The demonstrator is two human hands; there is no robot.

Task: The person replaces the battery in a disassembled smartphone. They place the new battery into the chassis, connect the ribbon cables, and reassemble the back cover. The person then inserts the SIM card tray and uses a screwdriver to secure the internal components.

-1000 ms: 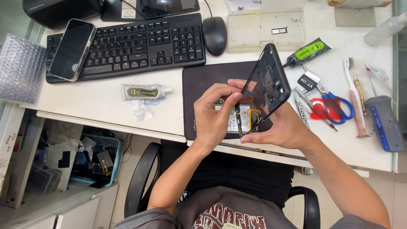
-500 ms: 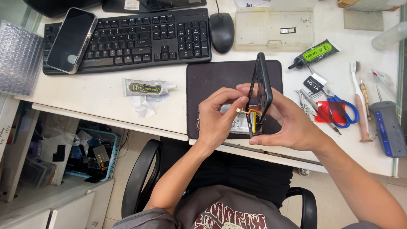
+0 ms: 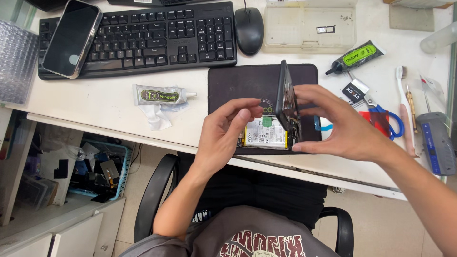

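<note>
An opened phone body (image 3: 264,135) with its battery showing lies on a black mat (image 3: 243,85) at the desk's front edge. My right hand (image 3: 342,126) holds a thin dark phone panel (image 3: 284,97) upright on its edge over that body, thumb low and fingers on top. My left hand (image 3: 223,133) hovers just left of the panel with its fingers apart and curled, holding nothing. Its fingertips are close to the panel and the battery.
Behind the mat are a black keyboard (image 3: 143,35) with a phone (image 3: 71,38) lying on it, a mouse (image 3: 248,29) and a clear tray (image 3: 309,26). A white glue tube (image 3: 159,95) lies left. Right are a black tube (image 3: 357,57), scissors (image 3: 385,119) and a toothbrush (image 3: 403,109).
The panel has turned from a tilted, face-on pose to standing edge-on. My left hand has come off it and drawn slightly left. The view has shifted closer to the desk.
</note>
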